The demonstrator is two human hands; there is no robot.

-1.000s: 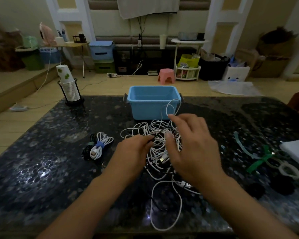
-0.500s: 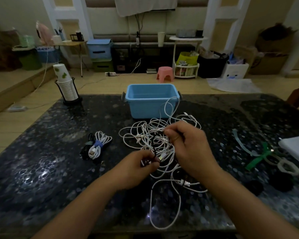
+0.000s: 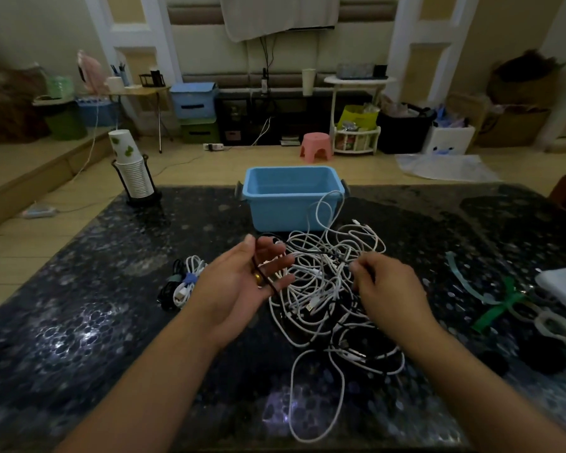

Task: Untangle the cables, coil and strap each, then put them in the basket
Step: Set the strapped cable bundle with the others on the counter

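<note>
Plainly, the left hand (image 3: 242, 282) is turned palm up with its fingers spread fairly wide and only lightly bent; a thin black cable (image 3: 265, 284) runs across the palm and loops over the fingers, along with what looks like a small brass-coloured connector lying against them. Whether any finger presses the cord cannot be told. The right hand (image 3: 386, 286) shows its back, fingers curled tight, thumb and forefinger pinching narrow on a strand at the edge of the tangle of cables (image 3: 324, 282).

That tangle sits on the table (image 3: 79, 322) between the two hands and runs on toward the viewer: slim, smooth, rounded white cords in many loose loops, with a few black ones threaded through and small plug ends showing. One white loop rises against the front wall of the basket (image 3: 291, 197), a pale blue moulded plastic tub, rectangular with rounded corners and dark side handles, standing just behind the tangle.

Left of the left hand lies a coiled bundle (image 3: 183, 284), white and black cords bound with a blue strap. At the right lie flat straps (image 3: 490, 302), one green, one pale teal, and a pale ring-like one. The tabletop is dark, glossy and speckled like polished stone. A stack of ribbed paper cups (image 3: 131, 171) stands in a black wire holder at the far left corner.
</note>
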